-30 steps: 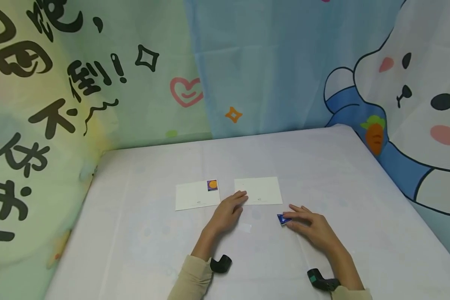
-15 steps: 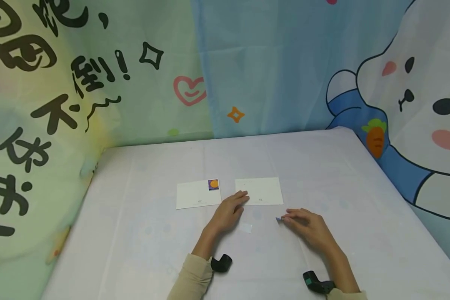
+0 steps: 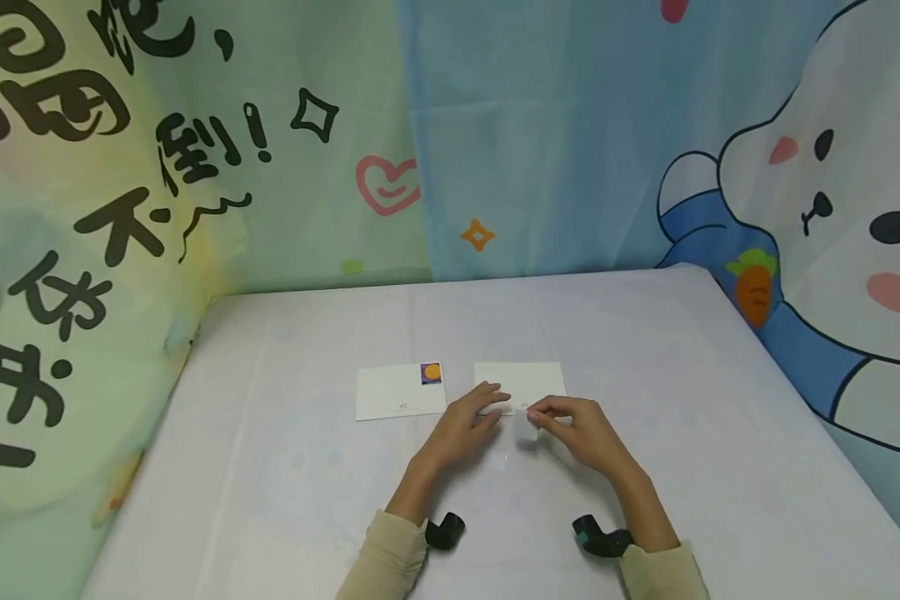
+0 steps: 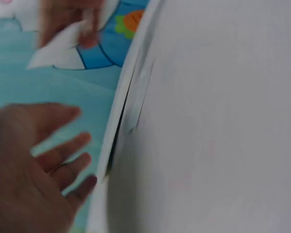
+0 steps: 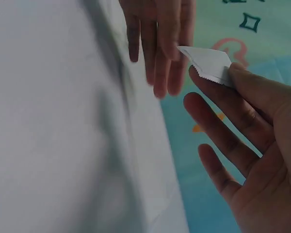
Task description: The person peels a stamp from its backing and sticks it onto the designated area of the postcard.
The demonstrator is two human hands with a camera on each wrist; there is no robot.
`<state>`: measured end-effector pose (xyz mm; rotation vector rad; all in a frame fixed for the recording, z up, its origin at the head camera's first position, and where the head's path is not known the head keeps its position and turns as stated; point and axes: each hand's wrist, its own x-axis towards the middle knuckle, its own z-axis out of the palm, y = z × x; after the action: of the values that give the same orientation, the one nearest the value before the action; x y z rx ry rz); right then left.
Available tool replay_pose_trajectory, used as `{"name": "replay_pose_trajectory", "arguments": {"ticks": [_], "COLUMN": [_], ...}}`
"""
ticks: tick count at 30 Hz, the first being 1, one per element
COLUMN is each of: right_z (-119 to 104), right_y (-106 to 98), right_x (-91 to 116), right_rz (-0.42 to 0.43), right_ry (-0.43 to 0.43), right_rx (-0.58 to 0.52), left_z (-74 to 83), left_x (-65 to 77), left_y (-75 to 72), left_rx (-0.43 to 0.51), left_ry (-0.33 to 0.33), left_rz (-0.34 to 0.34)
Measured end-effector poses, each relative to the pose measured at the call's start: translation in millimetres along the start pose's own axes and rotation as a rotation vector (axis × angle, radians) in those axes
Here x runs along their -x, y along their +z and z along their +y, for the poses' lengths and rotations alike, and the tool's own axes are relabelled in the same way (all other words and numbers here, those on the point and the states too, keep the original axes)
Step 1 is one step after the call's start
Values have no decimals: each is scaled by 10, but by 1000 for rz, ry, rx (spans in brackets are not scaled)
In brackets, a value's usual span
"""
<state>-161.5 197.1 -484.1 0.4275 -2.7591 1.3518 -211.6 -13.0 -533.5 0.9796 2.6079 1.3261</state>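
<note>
My right hand pinches a small stamp between thumb and forefinger. Its white back and toothed edge show in the right wrist view; the printed face is hidden. In the head view the stamp hangs just in front of a plain white card. My left hand, fingers loosely extended, lies over that card's near left corner, with its thumb close to the stamp. To the left is a second white card, bearing an orange-and-purple stamp in its upper right corner.
A small clear strip lies on the white-covered table below the hands. Behind the table hangs a printed curtain. Each wrist wears a black camera.
My right hand has carried the stamp leftward and away from me, up to the left hand. The stamp has turned from its blue face to its white back. The left hand has barely shifted.
</note>
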Motion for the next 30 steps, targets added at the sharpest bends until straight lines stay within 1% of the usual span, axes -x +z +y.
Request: {"name": "replay_pose_trajectory", "arguments": {"ticks": [3,7,11,15,18,22,26,30], "right_z": [-168,-359,-502,-598,-649,-670,-659,-649], "right_y": [-34,-109,-194,-252,-265,-275,-271,-253], "right_x": [-133,-270,-342,-366,-366,-324,-307,-344], "right_rz": [17,56,89,109,117,128,145,150], "right_ry": [-38,-69,-100,-127,-138,-143,-149,-168], "right_rx": [-23,-44,-44,-43,-49,-68,-93,-90], "left_z": [150,377,539,657,709,756,761,747], "left_x": [-21,-18,9,49,77,94,96,100], "left_y": [-90,-260,-411,-518,-576,-605,-624,-652], "left_rx": [75,152,167,174,178,170,173,191], "left_ry": [-2,-5,27,52,66,78,84,77], "left_rz": [33,81,96,110,118,114,101,94]}}
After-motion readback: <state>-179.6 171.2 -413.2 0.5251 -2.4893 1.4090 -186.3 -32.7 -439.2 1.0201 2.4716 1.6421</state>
